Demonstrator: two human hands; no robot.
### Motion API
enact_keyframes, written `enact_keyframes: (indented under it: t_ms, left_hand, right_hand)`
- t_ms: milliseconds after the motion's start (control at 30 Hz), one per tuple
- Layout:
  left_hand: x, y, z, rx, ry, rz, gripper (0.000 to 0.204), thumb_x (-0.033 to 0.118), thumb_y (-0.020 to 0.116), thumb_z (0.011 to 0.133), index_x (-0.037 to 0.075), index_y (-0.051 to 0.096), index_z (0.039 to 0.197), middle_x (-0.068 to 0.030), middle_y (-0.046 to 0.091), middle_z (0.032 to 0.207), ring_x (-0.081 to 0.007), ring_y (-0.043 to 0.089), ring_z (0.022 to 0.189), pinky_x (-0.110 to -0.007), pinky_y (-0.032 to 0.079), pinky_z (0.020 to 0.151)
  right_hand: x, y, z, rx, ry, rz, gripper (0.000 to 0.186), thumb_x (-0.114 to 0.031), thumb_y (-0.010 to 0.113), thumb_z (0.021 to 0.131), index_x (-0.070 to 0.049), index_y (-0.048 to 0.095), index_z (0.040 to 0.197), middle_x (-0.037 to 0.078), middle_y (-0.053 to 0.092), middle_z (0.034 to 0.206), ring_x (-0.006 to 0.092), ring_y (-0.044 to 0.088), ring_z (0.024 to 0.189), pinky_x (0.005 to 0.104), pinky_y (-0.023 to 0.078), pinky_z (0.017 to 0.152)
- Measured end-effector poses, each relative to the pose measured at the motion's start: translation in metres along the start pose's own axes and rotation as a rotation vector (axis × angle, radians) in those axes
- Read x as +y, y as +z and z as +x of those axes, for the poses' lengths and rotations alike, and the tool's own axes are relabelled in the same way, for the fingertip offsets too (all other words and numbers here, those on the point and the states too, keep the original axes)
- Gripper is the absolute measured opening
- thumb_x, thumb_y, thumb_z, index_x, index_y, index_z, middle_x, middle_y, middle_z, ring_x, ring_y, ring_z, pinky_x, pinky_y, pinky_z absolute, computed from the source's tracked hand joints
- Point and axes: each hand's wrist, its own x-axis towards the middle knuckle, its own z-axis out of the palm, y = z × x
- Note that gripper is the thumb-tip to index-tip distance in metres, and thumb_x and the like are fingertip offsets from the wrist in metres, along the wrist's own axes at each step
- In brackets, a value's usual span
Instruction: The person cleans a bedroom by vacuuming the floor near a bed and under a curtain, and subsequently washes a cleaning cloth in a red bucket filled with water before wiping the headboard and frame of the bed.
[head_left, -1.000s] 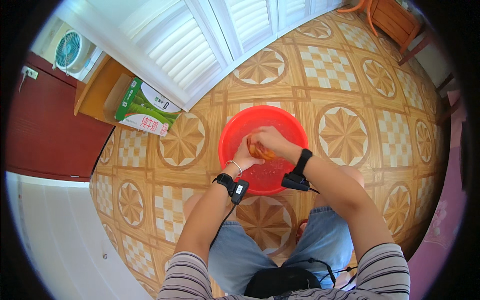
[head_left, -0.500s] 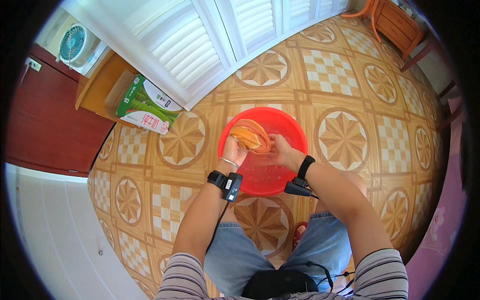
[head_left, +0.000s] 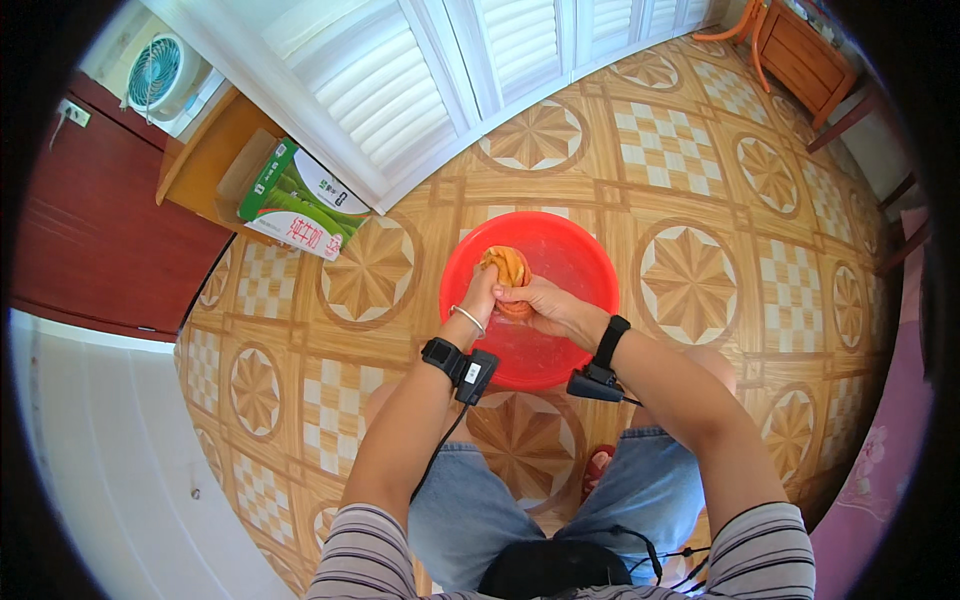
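Note:
An orange and reddish cloth (head_left: 509, 264), bunched into a thick wad, is held over the left part of a round red basin (head_left: 512, 358). My left hand (head_left: 479, 298) closes round its left and lower side. From the right, my right hand (head_left: 550, 304) grips the same cloth, its thumb lying across near the left hand. Both hands meet at the bundle, and some of the fingers are hidden behind it. The basin seems to have shallow water in it.
The basin stands on a patterned wood-look floor (head_left: 370, 275) between my knees. An open green and white carton (head_left: 305, 200) lies to the left, below a small fan (head_left: 155, 75). White louvred doors (head_left: 400, 120) run along the back. A wooden cabinet (head_left: 800, 60) stands far right.
The cloth was spread wider in a flat fold; now it is bunched smaller. My right hand has moved left from its edge and closed on it.

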Motion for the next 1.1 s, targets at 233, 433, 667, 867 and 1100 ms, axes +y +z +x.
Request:
enact_keyframes:
  t_ms: [233, 433, 667, 867, 1100]
  left_hand:
    - [0.054, 0.023, -0.031, -0.187, -0.209, -0.251, 0.035, 0.043, 0.051, 0.089, 0.014, 0.059, 0.105, 0.0022, 0.062, 0.089, -0.0099, 0.053, 0.067, -0.022, 0.044, 0.057]
    - [0.052, 0.037, -0.035, -0.264, -0.150, -0.514, 0.036, 0.045, 0.056, 0.088, 0.013, 0.060, 0.105, -0.0011, 0.063, 0.096, -0.0132, 0.059, 0.085, -0.023, 0.051, 0.068]
    - [0.047, 0.025, -0.021, -0.235, -0.240, -0.255, 0.018, 0.027, 0.059, 0.089, 0.011, 0.059, 0.094, -0.0052, 0.063, 0.089, -0.0174, 0.062, 0.085, -0.032, 0.052, 0.074]
    - [0.030, 0.031, -0.012, -0.054, -0.129, -0.212, 0.011, 0.012, 0.064, 0.084, 0.012, 0.053, 0.084, -0.0036, 0.059, 0.082, -0.0160, 0.060, 0.076, -0.031, 0.051, 0.067]
    - [0.002, 0.032, 0.001, 0.216, -0.040, -0.085, 0.018, 0.007, 0.067, 0.081, 0.010, 0.051, 0.089, -0.0017, 0.056, 0.080, -0.0147, 0.058, 0.074, -0.030, 0.050, 0.064]
  right_hand:
    - [-0.024, -0.009, -0.014, -0.088, 0.298, 0.363, 0.030, -0.010, 0.063, 0.079, -0.008, 0.052, 0.106, 0.008, 0.059, 0.095, 0.0159, 0.055, 0.076, 0.0264, 0.047, 0.056]
    - [-0.029, -0.006, -0.021, -0.175, 0.508, 0.673, 0.032, -0.015, 0.063, 0.080, -0.004, 0.050, 0.107, 0.017, 0.055, 0.100, 0.0175, 0.053, 0.074, 0.0221, 0.045, 0.055]
    - [-0.017, -0.001, -0.023, -0.041, 0.302, -0.080, 0.042, -0.027, 0.075, 0.077, -0.002, 0.054, 0.104, 0.006, 0.056, 0.078, 0.0137, 0.049, 0.060, 0.0222, 0.044, 0.052]
    - [-0.010, 0.004, -0.013, 0.078, 0.108, -0.808, 0.036, -0.020, 0.077, 0.070, -0.004, 0.057, 0.096, 0.005, 0.058, 0.069, 0.0168, 0.057, 0.061, 0.0292, 0.045, 0.054]
    - [0.027, -0.009, 0.008, 0.481, -0.153, -1.445, 0.051, -0.014, 0.072, 0.068, 0.000, 0.047, 0.109, 0.021, 0.063, 0.081, 0.0340, 0.065, 0.075, 0.0394, 0.052, 0.062]
